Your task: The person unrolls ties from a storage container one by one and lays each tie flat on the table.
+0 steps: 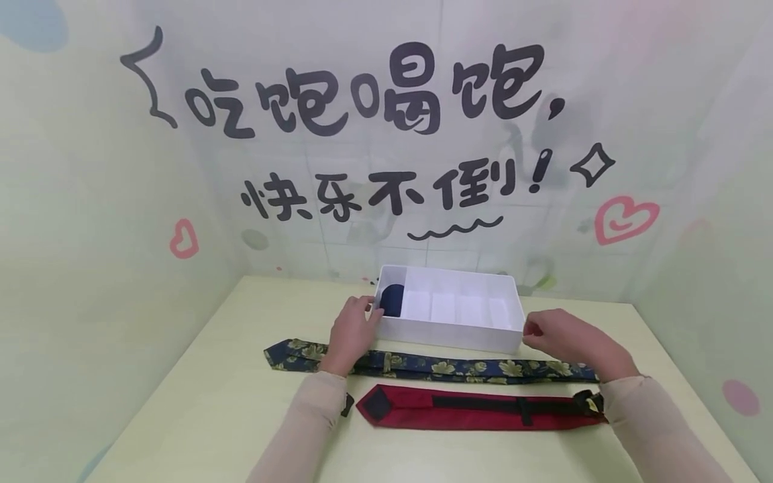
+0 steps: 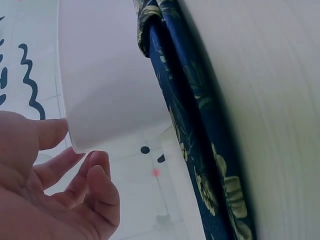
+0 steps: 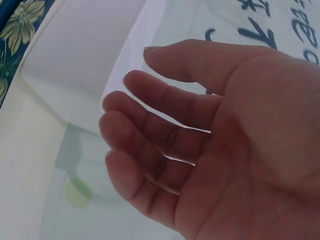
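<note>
A white divided storage box (image 1: 449, 333) stands at the back of the table. Its leftmost compartment holds a dark navy item (image 1: 392, 300) with a rounded top; its kind is unclear. My left hand (image 1: 353, 332) grips the box's left front corner, thumb at the rim and fingers around the end. Beside the right end is my right hand (image 1: 564, 335), its fingers (image 3: 145, 125) loosely bent near the end wall with nothing between them; contact is hard to tell. A navy floral necktie (image 1: 443, 367) lies in front of the box, partly behind the left wrist.
Nearer the front lies a red necktie (image 1: 410, 409) with its dark-lined back up, its right end partly behind the right forearm. A printed curtain (image 1: 386, 248) hangs behind the box. Pale table surface (image 1: 241, 416) extends at the left.
</note>
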Motion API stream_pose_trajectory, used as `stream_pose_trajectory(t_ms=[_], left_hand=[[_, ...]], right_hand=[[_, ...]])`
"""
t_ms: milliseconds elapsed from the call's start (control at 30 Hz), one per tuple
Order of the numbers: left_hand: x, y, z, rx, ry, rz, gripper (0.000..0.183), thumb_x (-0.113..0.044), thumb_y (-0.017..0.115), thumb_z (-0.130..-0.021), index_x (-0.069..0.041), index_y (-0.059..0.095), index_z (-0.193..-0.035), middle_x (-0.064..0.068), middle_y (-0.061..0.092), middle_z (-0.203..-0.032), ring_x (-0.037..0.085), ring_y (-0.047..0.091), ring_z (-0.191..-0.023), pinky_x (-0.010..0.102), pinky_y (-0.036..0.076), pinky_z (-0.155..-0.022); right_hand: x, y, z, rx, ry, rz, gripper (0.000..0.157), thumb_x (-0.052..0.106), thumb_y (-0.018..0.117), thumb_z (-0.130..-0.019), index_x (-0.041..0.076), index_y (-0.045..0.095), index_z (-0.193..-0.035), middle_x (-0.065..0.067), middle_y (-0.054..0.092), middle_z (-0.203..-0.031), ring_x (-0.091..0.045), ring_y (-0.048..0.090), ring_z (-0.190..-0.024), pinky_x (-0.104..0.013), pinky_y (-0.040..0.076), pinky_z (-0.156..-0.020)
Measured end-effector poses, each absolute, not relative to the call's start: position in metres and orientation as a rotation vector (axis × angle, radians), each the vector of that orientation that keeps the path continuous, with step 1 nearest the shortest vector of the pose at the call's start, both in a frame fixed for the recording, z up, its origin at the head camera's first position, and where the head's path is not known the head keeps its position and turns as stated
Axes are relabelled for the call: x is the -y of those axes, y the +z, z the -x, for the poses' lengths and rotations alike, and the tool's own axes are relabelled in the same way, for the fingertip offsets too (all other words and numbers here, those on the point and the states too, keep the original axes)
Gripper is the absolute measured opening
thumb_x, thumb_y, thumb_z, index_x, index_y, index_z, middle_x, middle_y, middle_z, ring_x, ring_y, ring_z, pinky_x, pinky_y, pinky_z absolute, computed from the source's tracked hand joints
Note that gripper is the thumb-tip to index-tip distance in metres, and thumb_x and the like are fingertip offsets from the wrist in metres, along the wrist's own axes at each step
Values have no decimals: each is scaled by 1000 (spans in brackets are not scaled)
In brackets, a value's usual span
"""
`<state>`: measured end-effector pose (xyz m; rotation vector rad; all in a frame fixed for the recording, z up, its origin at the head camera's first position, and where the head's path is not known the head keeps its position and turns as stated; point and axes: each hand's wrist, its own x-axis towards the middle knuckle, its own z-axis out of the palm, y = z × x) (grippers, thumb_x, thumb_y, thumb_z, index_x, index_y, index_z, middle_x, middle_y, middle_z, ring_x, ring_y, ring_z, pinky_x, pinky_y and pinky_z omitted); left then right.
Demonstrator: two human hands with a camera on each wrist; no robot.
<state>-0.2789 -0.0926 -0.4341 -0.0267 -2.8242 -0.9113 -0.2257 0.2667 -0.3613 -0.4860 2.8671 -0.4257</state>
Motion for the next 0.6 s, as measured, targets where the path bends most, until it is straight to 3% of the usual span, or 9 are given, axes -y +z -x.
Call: stream_pose_trajectory(t_ms=[367, 600], left_hand=[[91, -433, 276, 2918, -1033, -119, 45, -45, 51, -96, -30, 51, -138, 4, 62, -107, 19, 57, -80, 31, 39, -58], [93, -436, 276, 2890, -1052, -142, 44, -47, 51, -95, -34, 51, -137, 1, 67, -110, 18, 62, -85, 32, 40, -59]], right_hand=[[-221, -353, 262, -2839, -230, 700, 11, 22, 62, -92, 12, 64, -89, 4, 60, -74, -10, 49, -62, -26, 43, -60], [-193, -349, 284, -2934, -38, 755, 26, 34, 62, -92, 9, 64, -98, -1, 65, -83, -12, 57, -69, -32, 50, -65]])
